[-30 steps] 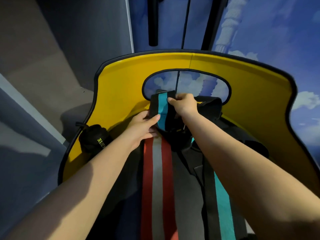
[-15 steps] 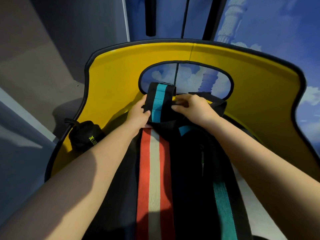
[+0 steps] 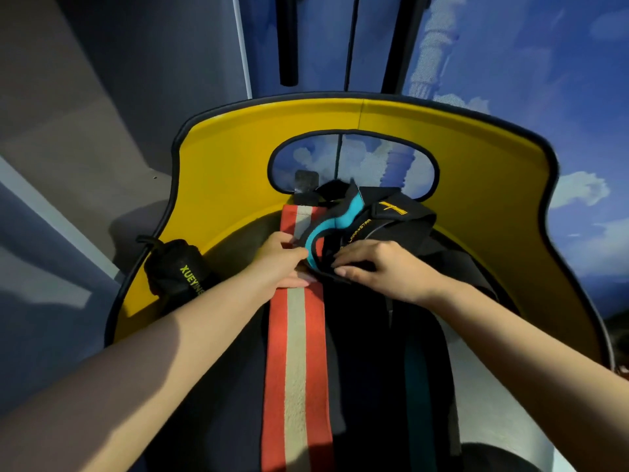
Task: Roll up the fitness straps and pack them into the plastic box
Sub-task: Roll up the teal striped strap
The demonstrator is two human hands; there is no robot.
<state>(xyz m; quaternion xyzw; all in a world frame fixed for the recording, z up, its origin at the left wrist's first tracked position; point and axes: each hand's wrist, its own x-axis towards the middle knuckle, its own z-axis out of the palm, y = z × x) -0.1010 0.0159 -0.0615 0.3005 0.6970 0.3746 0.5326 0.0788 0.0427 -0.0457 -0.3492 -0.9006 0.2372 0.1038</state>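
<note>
A black strap with a teal stripe lies bunched and partly curled at the far middle of the work surface. My left hand pinches its near left edge, and my right hand presses and grips the black fold from the right. Under my left hand a long red strap with a cream stripe runs flat toward me. A second teal stripe runs toward me in shadow on the right. A rolled black strap with green lettering sits at the left. No plastic box is in view.
A yellow curved wall with a black rim surrounds the surface on three sides, with an oval cut-out at the back. Black poles stand behind it against a blue sky-printed backdrop.
The teal strap end that stood upright between my hands has dropped into a loose curl. Both hands have come down and nearer to me. The red strap's far end is now uncovered.
</note>
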